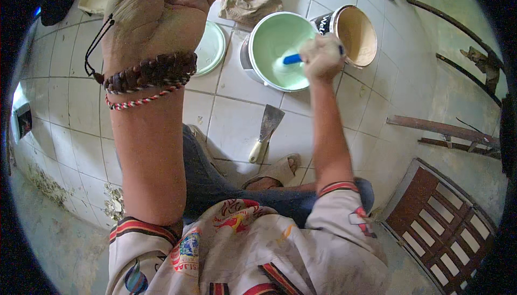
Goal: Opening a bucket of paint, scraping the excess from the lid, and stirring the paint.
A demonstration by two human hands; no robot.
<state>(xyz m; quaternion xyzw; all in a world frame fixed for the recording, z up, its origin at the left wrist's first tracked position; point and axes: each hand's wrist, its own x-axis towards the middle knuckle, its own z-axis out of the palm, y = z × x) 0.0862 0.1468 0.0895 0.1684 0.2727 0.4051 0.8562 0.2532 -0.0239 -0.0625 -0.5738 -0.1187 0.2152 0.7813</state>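
Observation:
My left hand (pixel 156 12) is raised close to the view, palm showing and fingers partly cut off by the top edge; it seems open and holds nothing I can see. My right hand (pixel 323 58), slightly blurred, is closed around a blue-handled tool (pixel 292 59) over the paint bucket (pixel 253 52). Pale green paint coats the bucket's inside, and the tool's far end is lost in it. To the left lies a round pale green lid (pixel 213 49), partly behind my left wrist.
A second bucket (pixel 360 36) with tan contents stands right of the paint bucket. A putty knife (pixel 264 132) lies on the tiles near my feet. A crumpled beige cloth (pixel 249 0) is behind. Rusty metal bars (pixel 441 128) and a brown slatted panel (pixel 431 225) are at right.

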